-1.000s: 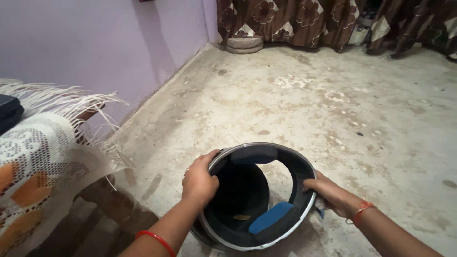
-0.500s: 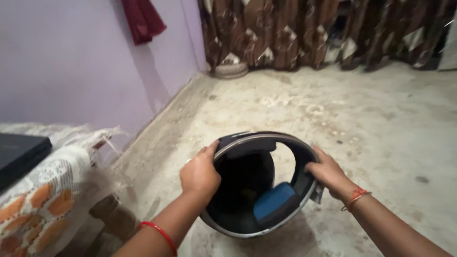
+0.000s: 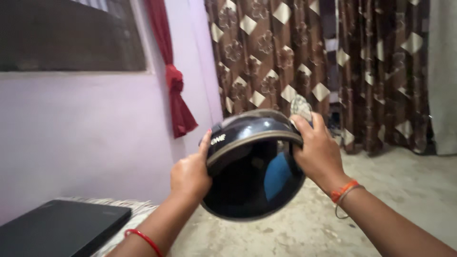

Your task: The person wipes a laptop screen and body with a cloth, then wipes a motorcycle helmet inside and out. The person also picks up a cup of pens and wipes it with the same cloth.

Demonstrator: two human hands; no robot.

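head view: the black helmet [image 3: 252, 166] is lifted to chest height, its opening with blue padding facing the camera. left hand [image 3: 190, 176] clasps its left rim, right hand [image 3: 318, 151] grips the right rim. it isn't worn or set down. behind: lilac wall [image 3: 95, 123], tied red curtain [image 3: 175, 81], brown patterned curtains [image 3: 371, 66], concrete floor [image 3: 409, 190], dark laptop [image 3: 57, 228] lower left.

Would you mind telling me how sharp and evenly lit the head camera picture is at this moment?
Head view: the helmet and both hands, left hand and right hand, look slightly soft; the brown patterned curtain behind is smeared by motion blur; light is dim and flat, with a faint sheen on the helmet's dark shell and its hollow in deep shadow; the dark window gives no glare.
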